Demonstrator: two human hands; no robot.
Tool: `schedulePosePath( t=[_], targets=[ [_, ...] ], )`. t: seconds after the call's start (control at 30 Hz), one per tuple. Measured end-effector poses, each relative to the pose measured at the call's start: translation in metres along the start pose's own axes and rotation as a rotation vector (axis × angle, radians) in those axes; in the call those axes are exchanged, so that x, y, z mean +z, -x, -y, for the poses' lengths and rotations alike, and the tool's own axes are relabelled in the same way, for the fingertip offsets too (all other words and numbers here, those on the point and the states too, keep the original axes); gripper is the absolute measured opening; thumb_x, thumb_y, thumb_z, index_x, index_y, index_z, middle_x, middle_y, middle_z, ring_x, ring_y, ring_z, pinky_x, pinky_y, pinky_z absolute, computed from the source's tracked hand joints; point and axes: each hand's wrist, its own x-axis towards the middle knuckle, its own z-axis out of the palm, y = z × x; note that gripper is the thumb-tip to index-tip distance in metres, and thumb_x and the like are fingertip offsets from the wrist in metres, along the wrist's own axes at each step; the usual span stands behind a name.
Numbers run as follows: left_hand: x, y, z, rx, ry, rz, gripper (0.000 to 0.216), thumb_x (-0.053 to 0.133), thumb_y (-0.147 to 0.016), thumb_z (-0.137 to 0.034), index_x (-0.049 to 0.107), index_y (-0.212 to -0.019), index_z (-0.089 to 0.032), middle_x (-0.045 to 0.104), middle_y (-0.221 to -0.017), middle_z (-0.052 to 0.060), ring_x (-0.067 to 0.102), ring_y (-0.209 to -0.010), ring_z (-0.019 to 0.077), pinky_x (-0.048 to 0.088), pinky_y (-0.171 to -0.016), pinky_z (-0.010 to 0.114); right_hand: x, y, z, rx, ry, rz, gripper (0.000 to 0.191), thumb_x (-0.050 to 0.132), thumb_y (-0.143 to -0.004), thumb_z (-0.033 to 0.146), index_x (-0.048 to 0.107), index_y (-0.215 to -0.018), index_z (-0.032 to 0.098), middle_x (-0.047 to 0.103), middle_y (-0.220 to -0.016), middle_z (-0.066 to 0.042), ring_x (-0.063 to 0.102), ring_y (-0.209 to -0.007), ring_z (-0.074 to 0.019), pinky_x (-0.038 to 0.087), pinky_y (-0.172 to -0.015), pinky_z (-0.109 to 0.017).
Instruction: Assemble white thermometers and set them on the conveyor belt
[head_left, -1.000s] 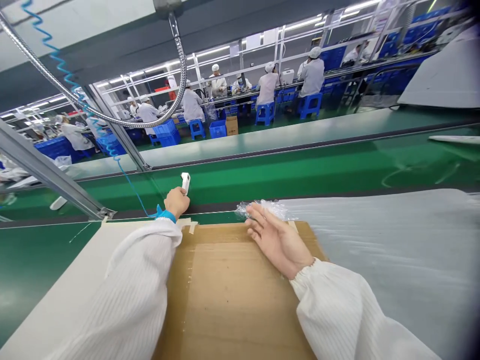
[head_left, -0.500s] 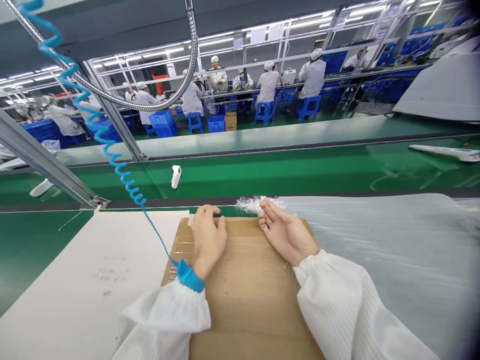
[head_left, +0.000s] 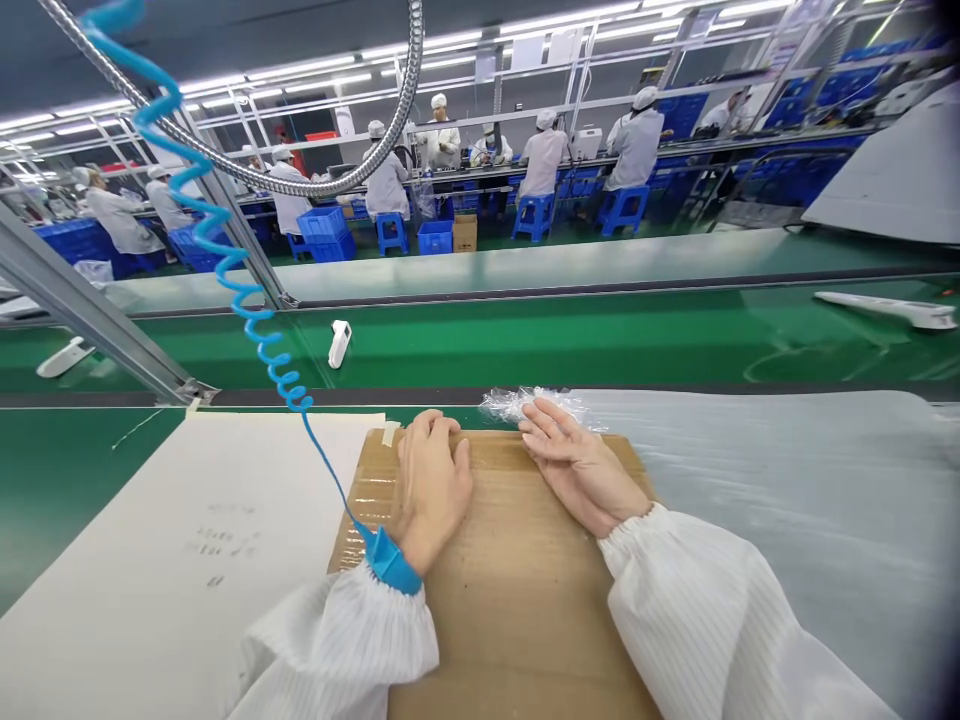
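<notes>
My left hand (head_left: 429, 472) lies flat, palm down, on the far edge of a brown cardboard sheet (head_left: 510, 590), fingers stretched out. A blue wrist strap (head_left: 391, 561) with a coiled blue cord (head_left: 247, 310) is on that wrist. My right hand (head_left: 574, 462) rests on the same cardboard with fingers extended, its fingertips beside a crumpled clear plastic wrap (head_left: 521, 402). A small white handheld device (head_left: 339, 343) lies on the green conveyor belt (head_left: 600, 340) beyond my left hand, apart from it.
A white foam sheet (head_left: 787, 500) covers the bench at right, a white paper sheet (head_left: 172, 540) at left. A metal frame post (head_left: 90, 320) and flexible metal hose (head_left: 315, 180) stand at left. A long white part (head_left: 892, 309) lies on the belt far right. Workers sit at a far line.
My left hand let go of the white device on the belt and drew back onto the cardboard. The device has drifted left on the belt. My right hand stayed by the plastic wrap.
</notes>
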Motion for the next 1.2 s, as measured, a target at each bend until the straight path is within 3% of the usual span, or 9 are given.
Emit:
schedulePosePath(
  t=[0.07, 0.13, 0.23, 0.43, 0.63, 0.83, 1.03, 1.2],
  targets=[
    [0.0, 0.0, 0.0, 0.002, 0.001, 0.001, 0.014, 0.055, -0.088, -0.015, 0.06, -0.101, -0.018, 0.059, -0.119, 0.011, 0.054, -0.119, 0.0268, 0.042, -0.103, 0.047, 0.004, 0.002, 0.002, 0.003, -0.008, -0.029, 0.049, 0.083, -0.061, -0.001, 0.07, -0.103, 0.021, 0.067, -0.12, -0.005, 0.066, -0.099, -0.0112, 0.057, -0.084, -0.015],
    [-0.001, 0.0, 0.001, 0.007, 0.01, -0.002, 0.014, 0.055, -0.088, -0.015, 0.06, -0.1, -0.018, 0.058, -0.119, 0.011, 0.054, -0.119, 0.0269, 0.042, -0.103, 0.047, 0.009, 0.004, 0.004, 0.01, -0.024, -0.05, 0.042, 0.083, -0.064, 0.002, 0.071, -0.1, 0.019, 0.069, -0.112, -0.004, 0.065, -0.083, -0.0085, 0.057, -0.067, -0.013],
    [-0.001, 0.0, 0.002, 0.02, 0.018, -0.014, 0.013, 0.054, -0.089, -0.016, 0.06, -0.101, -0.018, 0.058, -0.121, 0.012, 0.053, -0.12, 0.0271, 0.042, -0.103, 0.047, 0.012, 0.006, 0.006, 0.014, -0.054, -0.035, 0.03, 0.083, -0.069, 0.007, 0.071, -0.095, 0.019, 0.069, -0.097, -0.002, 0.06, -0.067, -0.0057, 0.051, -0.05, -0.011],
    [0.001, -0.001, 0.004, 0.027, 0.004, -0.051, 0.012, 0.053, -0.09, -0.017, 0.06, -0.099, -0.018, 0.058, -0.121, 0.012, 0.054, -0.12, 0.0269, 0.044, -0.104, 0.047, 0.004, 0.002, 0.003, 0.016, -0.016, -0.013, 0.046, 0.085, -0.059, -0.002, 0.071, -0.097, 0.021, 0.07, -0.107, -0.002, 0.067, -0.093, -0.0106, 0.06, -0.08, -0.017],
    [-0.002, -0.005, 0.006, 0.078, -0.011, -0.056, 0.016, 0.05, -0.088, -0.026, 0.063, -0.093, -0.018, 0.062, -0.118, 0.015, 0.057, -0.116, 0.0313, 0.044, -0.104, 0.049, 0.008, 0.006, 0.004, 0.018, -0.067, 0.009, 0.038, 0.088, -0.059, 0.009, 0.07, -0.091, 0.019, 0.069, -0.09, 0.001, 0.063, -0.075, -0.0064, 0.05, -0.056, -0.013],
    [-0.002, -0.01, 0.014, 0.117, -0.08, -0.038, 0.032, 0.043, -0.088, -0.041, 0.064, -0.096, -0.017, 0.063, -0.118, 0.017, 0.058, -0.115, 0.0333, 0.046, -0.101, 0.051, 0.008, 0.002, 0.002, 0.025, -0.108, 0.011, 0.054, 0.088, -0.043, 0.002, 0.067, -0.09, 0.017, 0.07, -0.089, 0.001, 0.065, -0.075, -0.0098, 0.054, -0.076, -0.025],
    [-0.008, -0.011, 0.009, 0.108, -0.14, -0.013, 0.04, 0.038, -0.087, -0.043, 0.065, -0.097, -0.014, 0.065, -0.117, 0.017, 0.057, -0.117, 0.0332, 0.046, -0.102, 0.052, 0.009, 0.004, 0.003, 0.034, -0.125, 0.046, 0.054, 0.085, -0.039, 0.001, 0.066, -0.086, 0.018, 0.07, -0.085, 0.003, 0.065, -0.07, -0.011, 0.056, -0.076, -0.03],
    [-0.008, -0.013, 0.008, 0.088, -0.138, -0.025, 0.045, 0.037, -0.084, -0.046, 0.067, -0.096, -0.014, 0.066, -0.116, 0.018, 0.058, -0.116, 0.0341, 0.048, -0.101, 0.052, 0.009, 0.003, 0.003, 0.04, -0.106, 0.034, 0.056, 0.085, -0.039, -0.001, 0.065, -0.088, 0.018, 0.07, -0.085, 0.003, 0.064, -0.071, -0.0092, 0.053, -0.075, -0.025]
  ],
)
